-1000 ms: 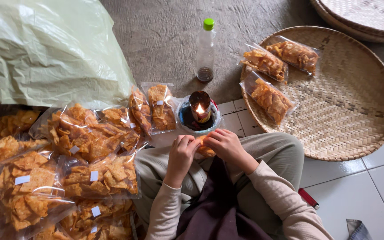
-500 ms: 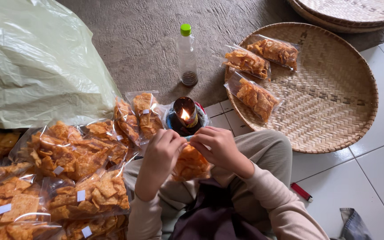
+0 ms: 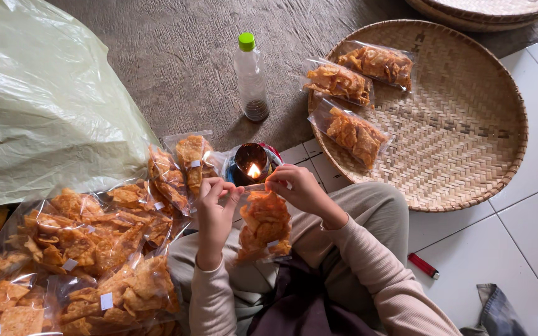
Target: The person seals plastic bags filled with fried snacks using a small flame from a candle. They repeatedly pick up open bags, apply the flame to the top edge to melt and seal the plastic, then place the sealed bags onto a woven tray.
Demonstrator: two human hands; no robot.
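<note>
**Two hands, one bag of chips at a small flame**

Two bare hands hold a clear bag of orange chips [image 3: 264, 225] by its top edge, just in front of a lit candle [image 3: 252, 165] in a dark cup. Left hand [image 3: 214, 202]: fingers curled and pinching the left end of the bag's mouth. Right hand [image 3: 296, 188]: fingertips pressed together on the right end; the exact grip is hidden behind the knuckles. The bag hangs below the hands, above the person's lap; its lower edge blends into the dark cloth there.

Left of the lap: a heap of filled chip bags [image 3: 88, 249], cut off by the frame's left and bottom edges, partly under a large pale plastic sack [image 3: 38, 106]. Beyond the candle: a clear bottle with a green cap [image 3: 251, 78], a dark residue at its base. Right: a round woven tray [image 3: 462, 137] bearing three sealed chip bags [image 3: 350, 134]. More woven trays are cropped at the top edge. On the white tiles lies a red lighter [image 3: 424, 266]; a grey object at the bottom right corner is cut off and hard to identify.
</note>
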